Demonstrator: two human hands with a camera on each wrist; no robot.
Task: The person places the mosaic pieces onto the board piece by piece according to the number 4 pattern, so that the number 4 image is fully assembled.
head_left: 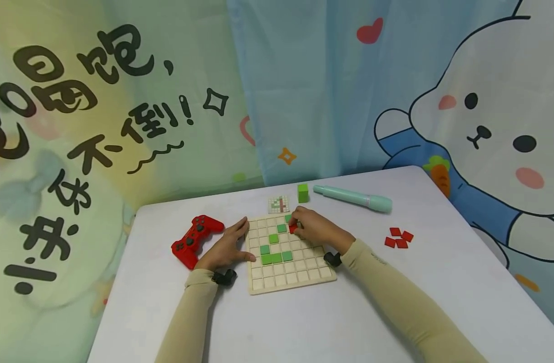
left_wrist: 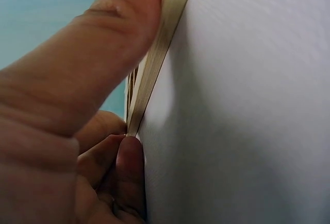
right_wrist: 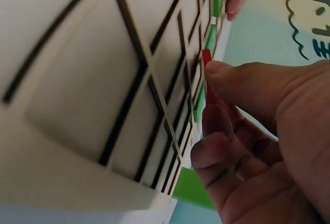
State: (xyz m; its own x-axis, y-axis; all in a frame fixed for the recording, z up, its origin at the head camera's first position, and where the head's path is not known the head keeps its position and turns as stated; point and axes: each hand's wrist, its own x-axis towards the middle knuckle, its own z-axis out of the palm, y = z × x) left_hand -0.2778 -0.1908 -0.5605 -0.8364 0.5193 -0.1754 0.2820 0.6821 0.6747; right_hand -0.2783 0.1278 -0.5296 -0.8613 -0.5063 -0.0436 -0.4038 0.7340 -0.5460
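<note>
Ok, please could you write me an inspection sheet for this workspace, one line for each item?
Surface: white table, bare in front.
Job's things: wooden grid board lying flat, green tiles in several cells; red tile at the board's far part; four spare red tiles to the right.
Clutter: red game controller, green cube, mint pen, small pattern card.
Grippers: left hand rests flat on the board's left edge; right hand pinches the red tile.
Cables: nothing seen.
Surroundings: cartoon curtains with a rabbit and lettering behind the table.
</note>
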